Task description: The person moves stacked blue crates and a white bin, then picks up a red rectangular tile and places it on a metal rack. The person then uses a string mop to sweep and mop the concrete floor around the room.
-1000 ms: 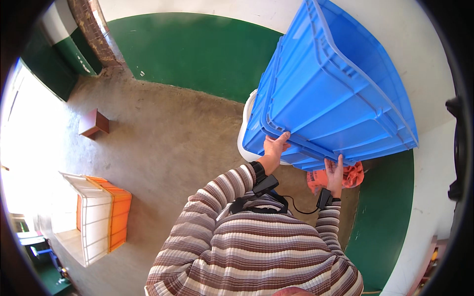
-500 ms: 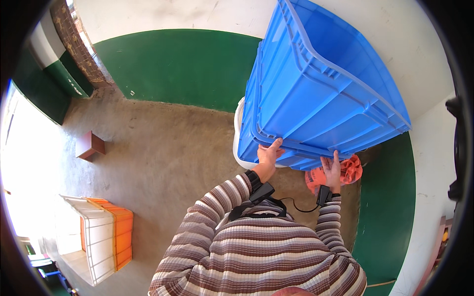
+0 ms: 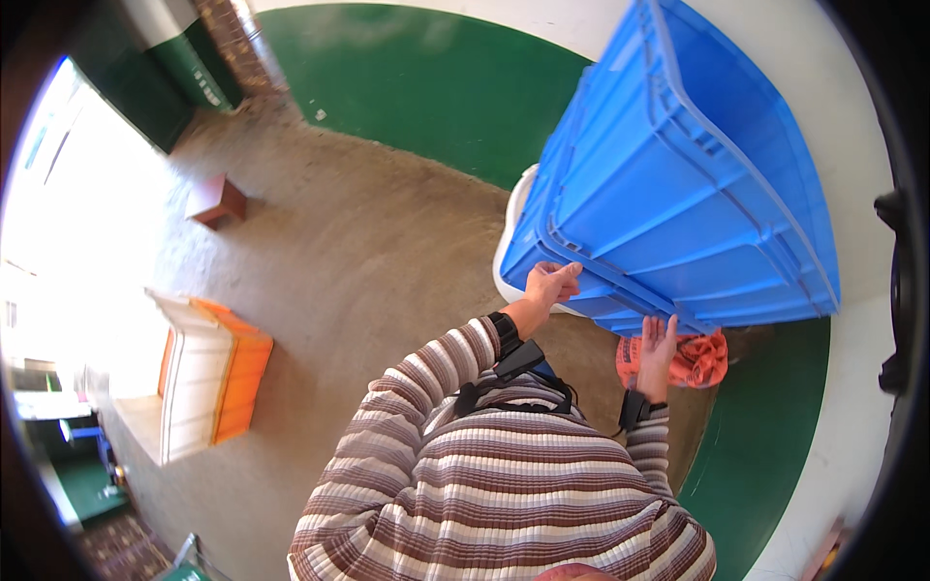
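Observation:
A tall blue plastic bin [image 3: 668,208] stands tilted at the upper right, nested in a second blue bin [image 3: 528,254] whose rim bands its lower part. At the near rim, my left hand [image 3: 552,287] has its fingers curled in and its thumb along them; whether they grip anything is hidden. My right hand [image 3: 658,351] is farther right along the same side, palm up and fingers stretched out, tips at the bin's lower edge. The fingers of that hand are apart and wrap round nothing.
A white tub [image 3: 505,257] shows beneath the bins. Next to my right hand, an orange-red bag [image 3: 699,362] lies on the floor. An orange and white crate [image 3: 199,392] and a small brown stool [image 3: 217,200] stand at left. A green and white wall [image 3: 426,82] runs behind.
The view has swung, shifting the bins and crate within it. My left fingers have curled in more. My right hand's fingers remain stretched out near the bin.

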`<state>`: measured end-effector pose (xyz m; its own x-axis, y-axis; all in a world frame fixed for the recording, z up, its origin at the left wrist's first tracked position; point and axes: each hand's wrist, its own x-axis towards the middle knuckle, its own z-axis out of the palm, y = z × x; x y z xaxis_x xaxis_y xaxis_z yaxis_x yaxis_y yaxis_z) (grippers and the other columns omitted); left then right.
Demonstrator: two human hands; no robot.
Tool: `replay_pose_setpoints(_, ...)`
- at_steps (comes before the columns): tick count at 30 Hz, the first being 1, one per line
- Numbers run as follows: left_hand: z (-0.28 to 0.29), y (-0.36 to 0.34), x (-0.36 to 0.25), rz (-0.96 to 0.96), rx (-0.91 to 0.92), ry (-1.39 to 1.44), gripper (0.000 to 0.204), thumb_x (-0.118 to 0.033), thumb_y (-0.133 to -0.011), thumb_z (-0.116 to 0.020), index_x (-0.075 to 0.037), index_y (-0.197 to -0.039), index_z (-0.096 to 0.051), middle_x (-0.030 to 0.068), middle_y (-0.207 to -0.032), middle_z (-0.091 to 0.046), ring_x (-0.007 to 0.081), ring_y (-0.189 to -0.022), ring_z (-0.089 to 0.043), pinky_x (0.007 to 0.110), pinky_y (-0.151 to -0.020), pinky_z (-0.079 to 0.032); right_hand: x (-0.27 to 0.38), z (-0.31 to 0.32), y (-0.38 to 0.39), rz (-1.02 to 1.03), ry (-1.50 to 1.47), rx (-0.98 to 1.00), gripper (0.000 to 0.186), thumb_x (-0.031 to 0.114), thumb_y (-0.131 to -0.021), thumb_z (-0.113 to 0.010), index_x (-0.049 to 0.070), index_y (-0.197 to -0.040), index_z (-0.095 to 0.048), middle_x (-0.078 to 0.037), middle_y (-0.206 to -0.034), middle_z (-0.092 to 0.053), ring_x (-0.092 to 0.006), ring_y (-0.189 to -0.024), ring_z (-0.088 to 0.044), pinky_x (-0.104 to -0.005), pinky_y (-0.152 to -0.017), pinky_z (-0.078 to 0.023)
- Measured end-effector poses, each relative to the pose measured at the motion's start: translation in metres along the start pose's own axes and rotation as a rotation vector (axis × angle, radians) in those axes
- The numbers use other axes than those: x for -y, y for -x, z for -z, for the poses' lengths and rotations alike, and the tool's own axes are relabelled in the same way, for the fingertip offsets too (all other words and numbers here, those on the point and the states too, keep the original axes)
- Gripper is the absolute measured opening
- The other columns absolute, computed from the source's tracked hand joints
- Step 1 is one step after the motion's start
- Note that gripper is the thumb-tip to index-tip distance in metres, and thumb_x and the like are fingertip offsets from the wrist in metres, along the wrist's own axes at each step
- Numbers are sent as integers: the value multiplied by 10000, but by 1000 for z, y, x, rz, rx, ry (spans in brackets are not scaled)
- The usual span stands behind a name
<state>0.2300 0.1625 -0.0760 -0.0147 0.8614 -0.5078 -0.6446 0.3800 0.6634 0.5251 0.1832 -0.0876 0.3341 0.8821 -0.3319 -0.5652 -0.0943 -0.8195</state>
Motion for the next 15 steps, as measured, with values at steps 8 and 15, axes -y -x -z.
replay_pose_setpoints(8, 129, 87, 25, 53, -115, 302, 501, -335, -887, -611, 36, -1168, -428, 203, -1065, -585, 300, -934, -618, 419, -853, -506, -69, -39, 27, -705, 466, 565, 155, 192, -888, -615, 137, -1024, -562, -9, -797, -612, -159, -732, -623, -344, -716, -546)
replay_pose_setpoints(15, 203, 214, 88, -100, -566, 748, 429, -306, -920, -554, 3, -1178, -406, 217, -1086, -565, 310, -983, -593, 415, -838, -507, -137, -84, 47, -949, 695, 834, 143, 159, -893, -595, 132, -1028, -555, -11, -787, -602, -150, -727, -618, -341, -700, -549)
